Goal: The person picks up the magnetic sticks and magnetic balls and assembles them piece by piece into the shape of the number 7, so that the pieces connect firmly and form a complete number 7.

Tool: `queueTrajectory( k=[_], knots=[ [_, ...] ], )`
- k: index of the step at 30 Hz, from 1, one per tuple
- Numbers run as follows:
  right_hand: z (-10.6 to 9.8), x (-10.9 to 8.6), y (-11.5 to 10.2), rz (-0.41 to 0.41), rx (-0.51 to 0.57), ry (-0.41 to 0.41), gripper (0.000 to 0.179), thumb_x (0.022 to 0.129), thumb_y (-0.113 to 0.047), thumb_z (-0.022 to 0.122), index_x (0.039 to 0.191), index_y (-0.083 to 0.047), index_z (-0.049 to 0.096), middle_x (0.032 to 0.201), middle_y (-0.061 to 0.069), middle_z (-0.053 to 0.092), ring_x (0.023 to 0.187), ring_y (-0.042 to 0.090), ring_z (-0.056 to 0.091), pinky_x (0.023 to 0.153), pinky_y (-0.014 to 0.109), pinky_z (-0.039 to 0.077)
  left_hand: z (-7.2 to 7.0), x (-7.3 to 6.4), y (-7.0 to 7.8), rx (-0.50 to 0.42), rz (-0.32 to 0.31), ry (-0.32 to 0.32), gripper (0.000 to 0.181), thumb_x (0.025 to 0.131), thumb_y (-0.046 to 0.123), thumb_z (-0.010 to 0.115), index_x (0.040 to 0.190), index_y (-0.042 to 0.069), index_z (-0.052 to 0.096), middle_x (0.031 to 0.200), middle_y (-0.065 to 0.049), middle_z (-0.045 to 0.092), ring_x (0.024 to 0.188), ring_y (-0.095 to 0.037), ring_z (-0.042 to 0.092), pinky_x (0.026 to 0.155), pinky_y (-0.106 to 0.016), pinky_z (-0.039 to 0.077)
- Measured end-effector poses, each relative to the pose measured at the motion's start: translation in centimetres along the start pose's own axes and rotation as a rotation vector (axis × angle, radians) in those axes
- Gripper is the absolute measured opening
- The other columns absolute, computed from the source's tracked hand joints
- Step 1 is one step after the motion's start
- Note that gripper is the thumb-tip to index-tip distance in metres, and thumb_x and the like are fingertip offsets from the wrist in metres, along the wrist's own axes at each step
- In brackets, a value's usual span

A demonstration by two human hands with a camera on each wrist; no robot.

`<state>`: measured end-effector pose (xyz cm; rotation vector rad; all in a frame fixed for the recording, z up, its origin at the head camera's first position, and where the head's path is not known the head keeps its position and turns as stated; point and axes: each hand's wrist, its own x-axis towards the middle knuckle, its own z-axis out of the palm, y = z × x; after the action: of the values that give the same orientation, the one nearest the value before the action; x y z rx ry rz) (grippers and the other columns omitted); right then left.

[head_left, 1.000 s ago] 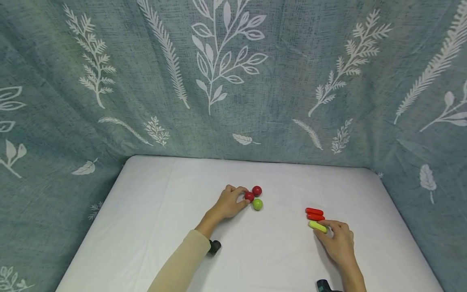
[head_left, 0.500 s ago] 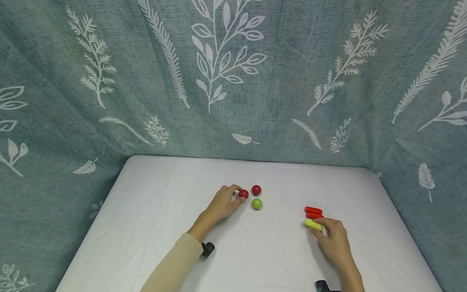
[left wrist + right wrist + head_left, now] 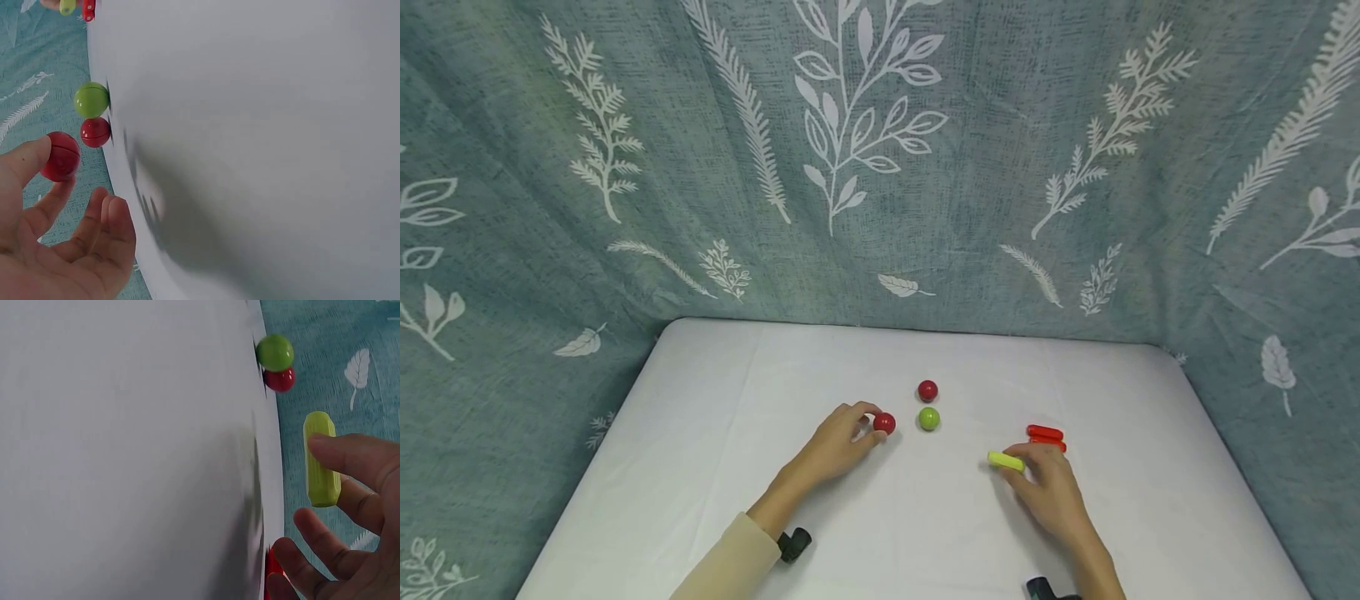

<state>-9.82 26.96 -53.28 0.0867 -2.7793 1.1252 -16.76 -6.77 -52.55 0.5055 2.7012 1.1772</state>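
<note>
My left hand (image 3: 841,442) pinches a glossy red ball (image 3: 884,423) between thumb and finger, a little above the white table. In the left wrist view a seam line runs round this red ball (image 3: 61,157), and the other fingers stay off it. My right hand (image 3: 1049,492) pinches a yellow-green ridged stick (image 3: 1004,461) with blunt ends, raised over the table. The right wrist view shows the thumb lying across the stick (image 3: 322,482). Between the hands, farther back, a green ball (image 3: 928,418) and a second red ball (image 3: 927,391) sit close together.
Two red sticks (image 3: 1045,432) lie side by side just behind my right hand, one partly covered by it. The white-covered table (image 3: 737,375) ends at a grey-green leaf-patterned curtain (image 3: 880,250). Dark wrist-worn devices show at both wrists, the left one (image 3: 795,544) near the sleeve.
My left hand has drawn its red ball away from the other two balls, left and nearer. My right hand has carried the yellow-green stick left, away from the red sticks.
</note>
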Motion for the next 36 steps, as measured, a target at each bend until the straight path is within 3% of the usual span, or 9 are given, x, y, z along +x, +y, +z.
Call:
queueTrajectory(
  k=[6, 13, 21, 36],
  knots=[
    [1.7, 0.5, -1.1, -0.029, 0.029, -0.034, 0.026, 0.082, -0.002, 0.080, 0.106, -0.008, 0.072, 0.107, 0.008, 0.066, 0.110, 0.029, 0.054, 0.093, 0.051, 0.040, -0.5, -1.9, -0.7, -0.007, 0.016, -0.008, 0.035, 0.096, 0.036, 0.069, 0.125, 0.020, 0.062, 0.109, -0.004, 0.061, 0.095, -0.019, 0.055, 0.078, -0.037, 0.046],
    [3.6, 0.8, -3.1, 0.014, 0.076, -0.128, 0.024, 0.085, -0.007, 0.080, 0.107, -0.012, 0.072, 0.113, 0.007, 0.061, 0.109, 0.025, 0.054, 0.093, 0.049, 0.043, -1.2, -3.3, -1.7, -0.017, -0.005, -0.035, 0.033, 0.096, 0.037, 0.068, 0.124, 0.020, 0.061, 0.109, -0.004, 0.062, 0.097, -0.022, 0.058, 0.078, -0.042, 0.047],
    [6.1, 1.2, -5.2, 0.001, 0.113, -0.178, 0.024, 0.083, -0.008, 0.082, 0.102, -0.019, 0.073, 0.106, 0.003, 0.059, 0.095, 0.021, 0.050, 0.083, 0.040, 0.042, -1.6, -4.2, -2.3, -0.020, -0.019, -0.101, 0.035, 0.098, 0.041, 0.064, 0.127, 0.022, 0.060, 0.110, 0.000, 0.062, 0.098, -0.019, 0.058, 0.079, -0.039, 0.048],
    [9.6, 1.9, -7.5, -0.066, 0.148, -0.188, 0.021, 0.081, -0.008, 0.083, 0.096, -0.020, 0.073, 0.101, -0.001, 0.059, 0.094, 0.022, 0.051, 0.082, 0.040, 0.044, -1.4, -4.4, -3.1, -0.030, 0.008, -0.093, 0.033, 0.097, 0.035, 0.067, 0.124, 0.017, 0.063, 0.100, 0.001, 0.058, 0.092, -0.015, 0.055, 0.078, -0.036, 0.047]
  ],
)
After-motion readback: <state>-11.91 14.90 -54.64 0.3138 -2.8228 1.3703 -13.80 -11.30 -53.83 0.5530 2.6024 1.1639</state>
